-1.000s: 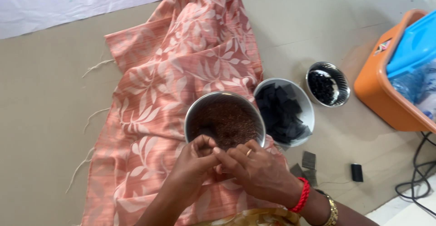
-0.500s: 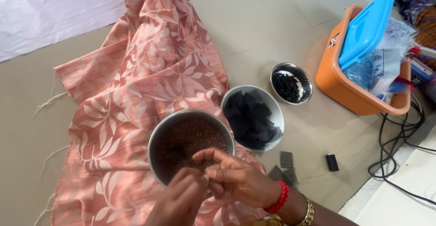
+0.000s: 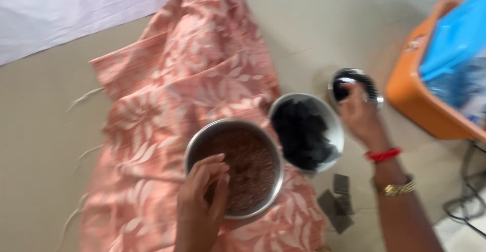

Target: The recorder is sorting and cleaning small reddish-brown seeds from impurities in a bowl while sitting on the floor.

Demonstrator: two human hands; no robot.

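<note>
The left hand (image 3: 202, 201) is cupped, its fingertips bunched together and dipped at the near rim of a round metal bowl (image 3: 234, 167) filled with fine reddish-brown grains; whether it pinches any of them cannot be told. The bowl sits on a salmon-pink cloth (image 3: 187, 80) with a pale leaf print and frayed thread ends, spread over a smooth beige floor (image 3: 40, 145).

The right hand (image 3: 358, 114), with a red band and a gold bracelet at the wrist, reaches out to a small shiny metal bowl (image 3: 357, 84) of dark contents, fingers loosely curled on its near rim; the blur hides whether they grip it. Between the two hands stands a white bowl (image 3: 306, 130) heaped with black chunky pieces. Just beside the right forearm lie flat dark grey squares (image 3: 338, 201).

Beyond the right hand is an orange plastic box (image 3: 420, 105) with a blue lid (image 3: 455, 39). Black cables (image 3: 466, 201) lie near the right forearm.
</note>
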